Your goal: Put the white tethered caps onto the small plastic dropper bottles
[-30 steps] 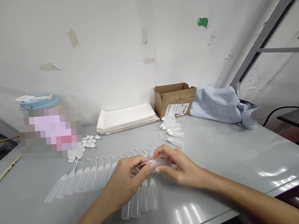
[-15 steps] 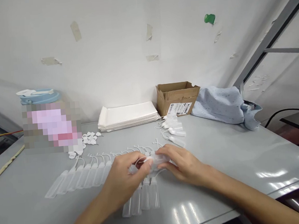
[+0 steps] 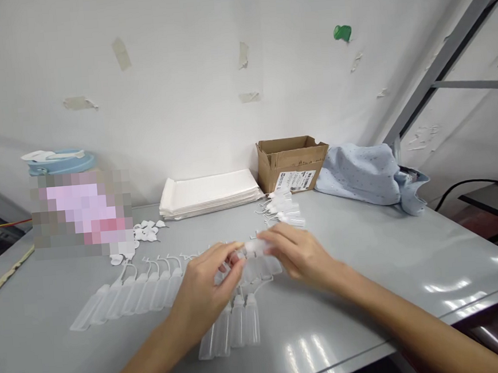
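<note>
In front of me I hold a small translucent squeeze bottle (image 3: 257, 247), blurred and lying roughly level. My right hand (image 3: 299, 251) is closed round its right end. The thumb and fingertips of my left hand (image 3: 215, 278) pinch at its left end, where the neck detail is too blurred to make out. Below and behind my hands, a row of similar bottles (image 3: 143, 292) with thin strap tails lies across the table, partly hidden by my left hand. Several more bottles (image 3: 245, 322) lie nearer to me, beneath my wrists.
White needle-tipped caps (image 3: 147, 232) lie in a pile at the left. A stack of white envelopes (image 3: 210, 192), an open cardboard box (image 3: 292, 163) and a light blue cloth (image 3: 358, 175) line the wall. Further bottles (image 3: 287, 206) lie before the box. A wooden stick (image 3: 10, 274) rests far left.
My right hand has moved up slightly and turned over the bottle, covering more of it. The strap loop by my left thumb no longer shows. The whole view has shifted a little.
</note>
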{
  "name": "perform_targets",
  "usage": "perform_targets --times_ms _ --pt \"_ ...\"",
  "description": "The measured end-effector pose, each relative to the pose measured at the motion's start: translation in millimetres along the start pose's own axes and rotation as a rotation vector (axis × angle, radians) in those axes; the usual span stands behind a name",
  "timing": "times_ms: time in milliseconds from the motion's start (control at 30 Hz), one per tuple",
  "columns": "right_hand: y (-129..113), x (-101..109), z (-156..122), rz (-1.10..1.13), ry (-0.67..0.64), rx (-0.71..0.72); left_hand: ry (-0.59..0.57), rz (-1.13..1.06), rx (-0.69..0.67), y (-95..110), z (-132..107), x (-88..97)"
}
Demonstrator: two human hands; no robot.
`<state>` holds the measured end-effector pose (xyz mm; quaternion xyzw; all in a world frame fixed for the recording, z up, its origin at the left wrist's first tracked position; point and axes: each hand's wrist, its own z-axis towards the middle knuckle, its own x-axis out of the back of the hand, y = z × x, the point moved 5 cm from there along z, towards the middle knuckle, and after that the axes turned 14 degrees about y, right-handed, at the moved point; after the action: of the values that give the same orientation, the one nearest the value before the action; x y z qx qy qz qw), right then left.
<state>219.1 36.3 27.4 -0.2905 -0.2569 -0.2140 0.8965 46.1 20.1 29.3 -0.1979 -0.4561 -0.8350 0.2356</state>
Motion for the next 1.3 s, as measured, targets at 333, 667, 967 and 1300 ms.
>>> perform_targets --times_ms 333,667,967,1300 --pt "32 60 3 -0.423 0.752 0.125 0.246 -0.015 0.357 -19 5 24.9" --pt "57 4 -7 -0.785 -0.047 -0.041 0.218 0.099 0.140 -16 9 16.0" --pt "66 -20 -20 -0.834 -0.203 0.049 0.285 0.499 0.187 -79 35 71.2" --pt "64 -8 -7 -0.665 -0.243 -0.065 0.088 0.813 0.186 -134 36 83.5"
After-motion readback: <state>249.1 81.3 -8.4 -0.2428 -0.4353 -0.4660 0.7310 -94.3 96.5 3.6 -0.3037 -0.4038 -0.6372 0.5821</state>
